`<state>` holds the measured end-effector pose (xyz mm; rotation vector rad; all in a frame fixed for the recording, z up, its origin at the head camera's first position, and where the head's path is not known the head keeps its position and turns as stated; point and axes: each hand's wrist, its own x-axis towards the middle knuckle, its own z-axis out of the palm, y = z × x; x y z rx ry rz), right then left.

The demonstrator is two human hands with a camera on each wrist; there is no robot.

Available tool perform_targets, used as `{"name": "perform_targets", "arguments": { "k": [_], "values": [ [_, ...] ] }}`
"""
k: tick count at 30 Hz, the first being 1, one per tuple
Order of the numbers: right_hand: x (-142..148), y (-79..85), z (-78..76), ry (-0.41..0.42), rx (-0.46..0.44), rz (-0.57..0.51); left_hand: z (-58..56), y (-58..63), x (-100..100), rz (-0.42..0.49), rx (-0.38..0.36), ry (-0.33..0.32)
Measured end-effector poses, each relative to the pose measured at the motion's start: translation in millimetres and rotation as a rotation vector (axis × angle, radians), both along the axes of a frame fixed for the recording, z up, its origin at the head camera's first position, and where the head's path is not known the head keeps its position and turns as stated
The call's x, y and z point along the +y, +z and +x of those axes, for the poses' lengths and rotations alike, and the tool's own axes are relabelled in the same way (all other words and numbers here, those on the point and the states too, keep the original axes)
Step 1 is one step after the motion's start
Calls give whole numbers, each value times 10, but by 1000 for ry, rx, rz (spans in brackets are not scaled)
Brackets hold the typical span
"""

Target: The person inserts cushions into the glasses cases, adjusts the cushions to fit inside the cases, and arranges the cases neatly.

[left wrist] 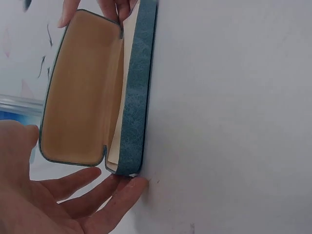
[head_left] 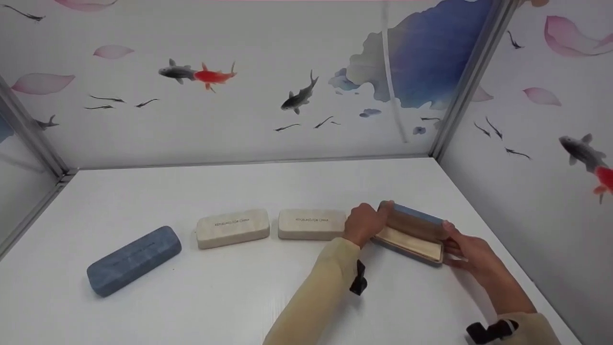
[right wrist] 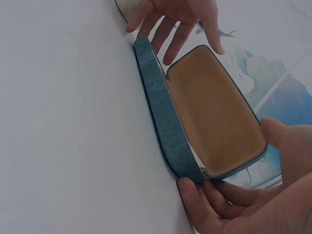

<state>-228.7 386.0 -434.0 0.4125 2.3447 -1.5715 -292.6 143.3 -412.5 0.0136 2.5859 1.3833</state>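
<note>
A blue glasses case (head_left: 407, 244) lies open on the table at the right, its tan-lined lid (left wrist: 80, 92) raised. Pale cloth-like material (head_left: 416, 243) lines or lies in its base; in the wrist views only a thin edge of it shows. My left hand (head_left: 366, 223) is at the case's left end, thumb by the lid's corner and fingers spread against the base's end (right wrist: 146, 46). At the opposite end my right hand (head_left: 474, 254) holds the case, its thumb on the lid's edge and its fingers curled by the base (right wrist: 183, 156).
Two closed cream cases (head_left: 233, 229) with printed lids sit left of the open one; the nearer (head_left: 311, 224) is partly behind my left hand. A closed blue case (head_left: 134, 261) lies slanted at the far left. Printed panels (head_left: 258, 139) wall the white table (head_left: 215, 297).
</note>
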Motion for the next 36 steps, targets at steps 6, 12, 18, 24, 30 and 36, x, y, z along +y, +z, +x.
{"name": "perform_targets", "arguments": {
  "k": [6,12,18,24,30,36],
  "values": [
    [6,-7,24,33,35,10,21,51,-53,21,3,-64],
    [-1,-11,43,64,46,-11,23,87,-92,71,-47,-128],
    [-33,26,51,93,78,-13,-25,128,-103,76,-112,-146],
    [-35,38,58,93,76,17,-34,127,-138,62,-117,-157],
    [-6,31,63,119,97,71,-9,120,-160,-18,-69,-208],
    [6,16,88,172,118,161,16,95,-170,-40,-43,-231]
  ]
}}
